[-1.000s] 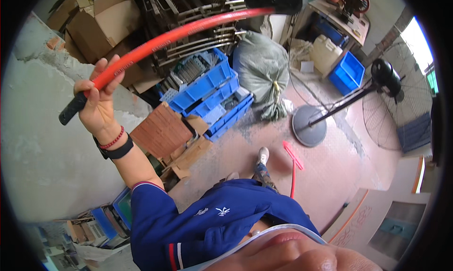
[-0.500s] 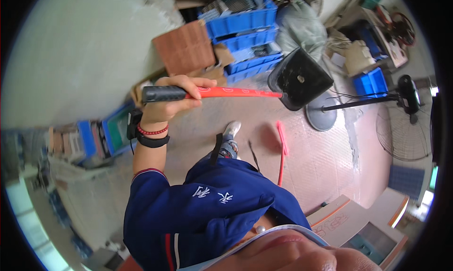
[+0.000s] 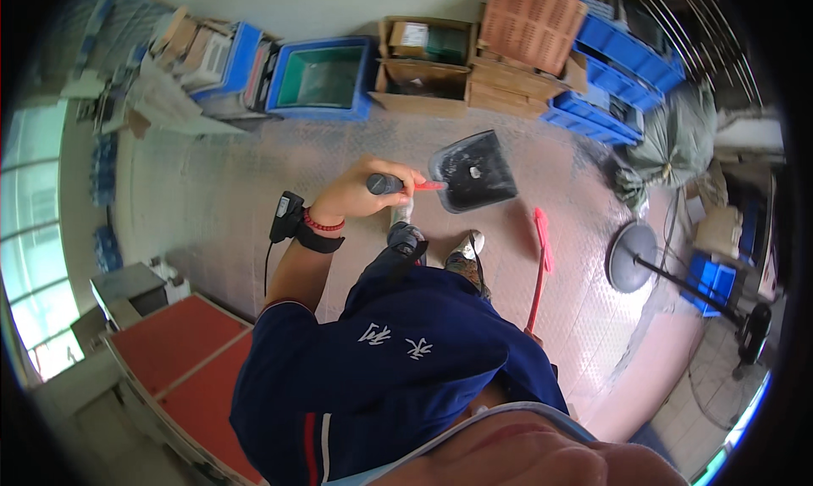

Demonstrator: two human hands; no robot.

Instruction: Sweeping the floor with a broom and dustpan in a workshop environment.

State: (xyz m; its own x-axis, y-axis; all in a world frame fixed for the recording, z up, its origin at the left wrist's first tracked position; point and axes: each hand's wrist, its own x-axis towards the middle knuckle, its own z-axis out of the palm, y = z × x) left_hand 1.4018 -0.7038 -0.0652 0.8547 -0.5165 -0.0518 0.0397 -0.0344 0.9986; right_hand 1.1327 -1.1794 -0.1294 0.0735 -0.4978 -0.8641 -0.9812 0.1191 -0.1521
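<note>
My left hand (image 3: 364, 187) is closed round the black grip (image 3: 385, 184) of a long-handled dustpan. Its handle is red, and its black pan (image 3: 476, 174) has a small pale lump in it and appears beyond my feet. To the right a red broom (image 3: 542, 240) with pinkish-red bristles points away from me, its handle running back to the side of my dark blue shirt. At that end a sliver of my right hand (image 3: 535, 339) shows against the handle; the shirt hides most of it.
Along the far wall stand a blue bin (image 3: 324, 78) with a green inside, cardboard boxes (image 3: 423, 63) and stacked blue crates (image 3: 605, 88). A grey-green sack (image 3: 673, 139) and a standing fan's round base (image 3: 633, 257) are at right. A red-topped table (image 3: 182, 342) stands at near left.
My view has turned toward the left, so the crates and fan now lie farther right. The dustpan has swung down and farther from me, still in my left hand. Both my shoes now show.
</note>
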